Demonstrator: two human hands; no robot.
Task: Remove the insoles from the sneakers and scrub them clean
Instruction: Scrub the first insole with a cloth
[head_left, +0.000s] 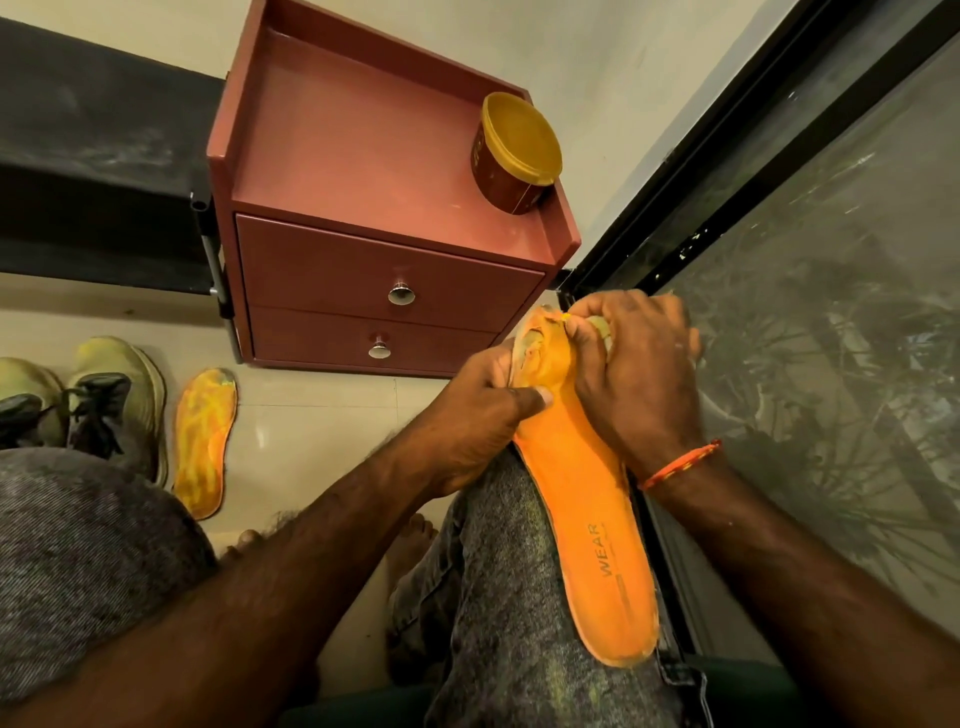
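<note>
Orange insole (582, 493) is lying along the person's right knee, toe end away; left hand (467, 421) is pinching its toe edge, thumb pressing on top; right hand (631, 374) is curling round a pale scrubber (602, 328) and pressing it to the toe; both insoles are out of the sneakers (104, 400); second insole (203, 441) is lying on the floor beside them, blotchy; scrubbing appears under way, not finished.
</note>
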